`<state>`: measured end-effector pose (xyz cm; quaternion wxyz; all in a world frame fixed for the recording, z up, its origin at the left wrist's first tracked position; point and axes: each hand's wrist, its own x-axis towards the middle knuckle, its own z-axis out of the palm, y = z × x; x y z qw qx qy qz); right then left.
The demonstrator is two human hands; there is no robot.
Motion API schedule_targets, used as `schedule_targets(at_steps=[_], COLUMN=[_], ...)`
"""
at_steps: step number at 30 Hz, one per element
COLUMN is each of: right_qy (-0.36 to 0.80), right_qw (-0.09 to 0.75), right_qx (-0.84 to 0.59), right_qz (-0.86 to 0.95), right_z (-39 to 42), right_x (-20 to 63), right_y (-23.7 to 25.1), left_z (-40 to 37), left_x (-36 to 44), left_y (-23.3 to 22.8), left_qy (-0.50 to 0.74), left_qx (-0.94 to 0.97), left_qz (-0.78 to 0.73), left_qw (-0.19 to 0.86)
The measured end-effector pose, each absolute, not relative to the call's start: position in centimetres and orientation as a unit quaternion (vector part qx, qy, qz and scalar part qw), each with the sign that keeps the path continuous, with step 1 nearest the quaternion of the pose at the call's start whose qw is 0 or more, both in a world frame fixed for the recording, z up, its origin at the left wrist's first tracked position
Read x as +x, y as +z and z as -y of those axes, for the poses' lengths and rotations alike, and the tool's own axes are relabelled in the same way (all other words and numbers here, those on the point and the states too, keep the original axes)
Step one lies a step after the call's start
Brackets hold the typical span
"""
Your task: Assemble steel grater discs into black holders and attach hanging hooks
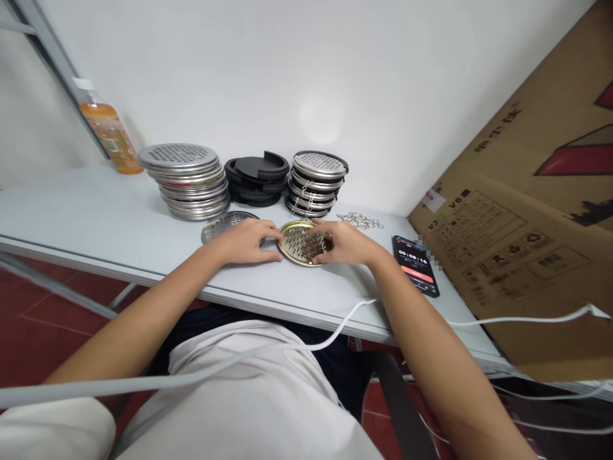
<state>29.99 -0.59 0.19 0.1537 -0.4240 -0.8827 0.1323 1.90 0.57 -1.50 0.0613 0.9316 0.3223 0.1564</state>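
A round metal grater disc (297, 243) with a gold-coloured rim and a rough, perforated middle lies on the table between my hands. My right hand (345, 243) curls over its right side, thumb at the near rim and fingers at the far part, gripping it. My left hand (249, 241) is at its left edge, thumb and fingers apart, the tips by the rim. Partly hidden behind my left hand, a grey perforated disc (220, 225) lies flat. I cannot make out what is under my right fingers.
Behind stand a tall stack of perforated metal discs (184, 182), black plastic rings (256, 182) and clipped discs (318, 182). Loose metal clips (360, 221) and a phone (416, 265) are to the right, beside a cardboard box (517, 223). An orange bottle (111, 136) stands back left; a white cable (268, 351) crosses in front.
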Motion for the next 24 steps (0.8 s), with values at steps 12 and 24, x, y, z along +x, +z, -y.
schedule_targets(at_steps=[12,24], right_qy=[0.115,0.095], right_qw=[0.137,0.161], right_qx=[-0.452,-0.43], right_qz=[0.874,0.883], right_z=[0.7,0.9], right_x=[30.0,30.9], right_y=[0.7,1.2], left_z=[-0.5,-0.4], left_x=[1.9,2.0], left_y=[-1.7,-1.8], left_qy=[0.152,0.174], left_qx=[0.926,0.923], left_qz=[-0.34,-0.334], left_qw=[0.064,0.074])
